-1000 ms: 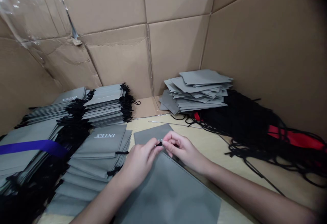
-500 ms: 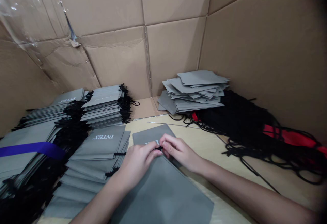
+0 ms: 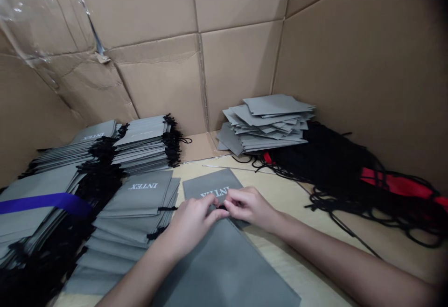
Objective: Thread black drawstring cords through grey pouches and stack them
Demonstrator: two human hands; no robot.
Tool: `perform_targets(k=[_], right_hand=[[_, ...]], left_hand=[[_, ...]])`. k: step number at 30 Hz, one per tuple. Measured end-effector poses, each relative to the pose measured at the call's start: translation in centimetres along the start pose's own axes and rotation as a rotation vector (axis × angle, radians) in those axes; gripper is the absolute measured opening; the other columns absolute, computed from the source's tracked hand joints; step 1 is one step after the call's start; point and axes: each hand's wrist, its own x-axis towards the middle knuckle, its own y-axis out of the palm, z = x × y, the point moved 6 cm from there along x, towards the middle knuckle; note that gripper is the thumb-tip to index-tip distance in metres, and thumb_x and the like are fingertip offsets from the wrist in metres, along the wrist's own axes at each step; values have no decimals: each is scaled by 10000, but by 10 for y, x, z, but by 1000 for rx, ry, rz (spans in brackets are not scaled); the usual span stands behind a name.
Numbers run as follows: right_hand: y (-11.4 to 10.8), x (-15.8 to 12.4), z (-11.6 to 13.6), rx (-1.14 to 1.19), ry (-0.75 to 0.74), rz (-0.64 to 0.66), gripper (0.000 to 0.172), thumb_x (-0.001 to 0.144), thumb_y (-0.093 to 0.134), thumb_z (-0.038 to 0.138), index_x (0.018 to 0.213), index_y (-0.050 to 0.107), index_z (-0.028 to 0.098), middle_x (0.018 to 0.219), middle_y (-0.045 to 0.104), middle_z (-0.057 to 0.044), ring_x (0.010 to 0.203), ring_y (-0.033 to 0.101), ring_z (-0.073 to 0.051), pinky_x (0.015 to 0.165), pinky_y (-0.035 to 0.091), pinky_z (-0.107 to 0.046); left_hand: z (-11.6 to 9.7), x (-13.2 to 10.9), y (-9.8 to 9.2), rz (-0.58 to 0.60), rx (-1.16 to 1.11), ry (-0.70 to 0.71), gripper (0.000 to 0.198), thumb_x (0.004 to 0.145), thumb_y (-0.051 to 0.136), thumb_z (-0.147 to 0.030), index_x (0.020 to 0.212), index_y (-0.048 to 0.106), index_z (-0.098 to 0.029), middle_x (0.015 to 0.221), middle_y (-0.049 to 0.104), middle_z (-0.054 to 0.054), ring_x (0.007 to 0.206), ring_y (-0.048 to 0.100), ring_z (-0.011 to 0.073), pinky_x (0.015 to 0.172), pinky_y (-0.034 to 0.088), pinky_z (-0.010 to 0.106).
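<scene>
My left hand (image 3: 196, 218) and my right hand (image 3: 248, 209) meet at the top corner of a grey fabric pouch (image 3: 227, 265) in front of me. Fingertips of both hands pinch a short black cord (image 3: 221, 207) at that corner. Beyond them another grey pouch (image 3: 206, 182) with white INTEX lettering lies flat, partly covered by my fingers. Left of my left hand is a fanned pile of grey pouches (image 3: 129, 204) with black cord ends.
Stacks of corded grey pouches (image 3: 140, 134) stand at the back left, one bundle under a blue band (image 3: 52, 202). Loose grey pouches (image 3: 276, 106) are heaped at the back, beside tangled black cords (image 3: 336, 171) with red strips (image 3: 395, 184). Cardboard walls (image 3: 241, 59) enclose the table.
My fingers have shifted slightly at the cord, my right hand a little to the right. More of the white lettering on the pouch behind now shows.
</scene>
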Motion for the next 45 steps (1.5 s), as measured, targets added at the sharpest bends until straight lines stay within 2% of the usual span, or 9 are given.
perform_targets(k=[4, 9, 14, 18, 24, 32, 35, 40, 45], right_hand=[[-1, 1, -8, 38, 66, -64, 278, 847, 440, 302, 597, 430, 181, 529, 319, 65, 476, 289, -71, 456, 237, -195], [1, 2, -8, 64, 129, -25, 259, 868, 413, 316, 649, 447, 182, 537, 349, 60, 489, 316, -78, 456, 252, -190], [-2, 4, -8, 5, 119, -18, 277, 892, 382, 353, 687, 469, 188, 534, 400, 55, 487, 359, -87, 467, 273, -197], [-2, 6, -5, -118, 86, 25, 288, 901, 361, 369, 723, 501, 191, 561, 454, 38, 498, 389, -97, 494, 279, -210], [4, 6, -4, -41, 197, 50, 356, 885, 380, 469, 697, 493, 189, 586, 448, 37, 550, 407, -108, 518, 266, -218], [16, 6, -17, 617, 415, 106, 450, 815, 458, 554, 565, 378, 189, 407, 273, 96, 381, 203, -64, 412, 155, -228], [15, 5, -21, 627, 447, 114, 455, 806, 463, 570, 573, 377, 188, 426, 234, 101, 384, 181, -62, 404, 121, -233], [15, 5, -10, 534, 352, 148, 439, 837, 416, 564, 677, 474, 159, 518, 268, 74, 460, 225, -74, 433, 133, -241], [18, 4, -7, 610, 380, 178, 495, 817, 453, 560, 513, 367, 177, 454, 240, 79, 428, 185, -65, 426, 98, -256]], left_hand=[[1, 0, -2, -28, -10, -30, 279, 834, 447, -446, 857, 587, -206, 638, 595, -6, 589, 512, 156, 561, 332, 221], [11, 6, 0, -36, -161, -56, 276, 801, 495, -432, 804, 574, -168, 593, 488, -44, 555, 419, 113, 523, 283, 205], [29, 14, 11, -91, -460, -137, 280, 751, 557, -402, 853, 550, -141, 659, 509, -27, 610, 457, 119, 562, 333, 211], [36, 17, 21, -44, -556, -174, 239, 741, 563, -368, 795, 539, -136, 630, 512, -24, 589, 474, 122, 561, 354, 223], [27, 16, 17, -31, -532, -92, 169, 768, 532, -295, 828, 552, -138, 552, 416, -62, 508, 376, 89, 496, 291, 197], [11, 11, 6, -137, -320, 44, 90, 785, 500, -225, 790, 568, -167, 677, 556, -15, 650, 495, 130, 621, 383, 218], [10, 10, 4, -149, -286, 45, 102, 786, 507, -235, 798, 586, -171, 698, 593, -4, 667, 518, 141, 631, 400, 220], [2, 7, 4, -107, -268, 99, 138, 809, 489, -224, 825, 617, -175, 763, 645, 17, 706, 549, 154, 665, 413, 228], [-5, 2, 4, -65, -242, 141, 153, 830, 467, -200, 867, 615, -191, 816, 663, 18, 740, 574, 160, 685, 415, 234]])
